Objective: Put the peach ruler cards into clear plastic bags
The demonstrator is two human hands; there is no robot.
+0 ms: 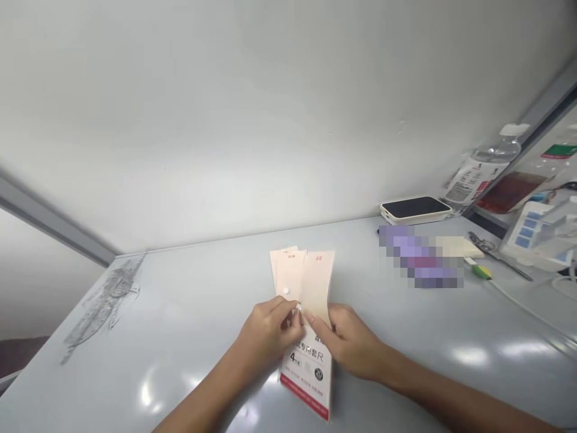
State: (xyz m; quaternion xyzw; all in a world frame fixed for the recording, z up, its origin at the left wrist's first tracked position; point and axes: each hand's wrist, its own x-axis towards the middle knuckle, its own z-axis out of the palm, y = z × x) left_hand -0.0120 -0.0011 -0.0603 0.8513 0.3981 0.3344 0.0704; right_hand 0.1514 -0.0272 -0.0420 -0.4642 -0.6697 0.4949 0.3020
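Note:
Several peach paper strips (304, 279) fan upward from a white printed packet (306, 373) with a red band along its lower edge. My left hand (265, 334) pinches the strips near a small white round disc (285, 290), and a tiny shiny piece (298, 308) shows at my fingertips. My right hand (347, 343) presses its fingers against the strips' lower right part, just beside my left fingertips. Both hands cover the packet's top, and its lower part rests on the grey table (180, 319).
At the back right stand a black-topped phone (415, 208), a plastic water bottle (482, 171), a pixelated purple object (419, 257), scissors (484, 245) and a white box with blue squares (529, 231). A white wall rises behind the table.

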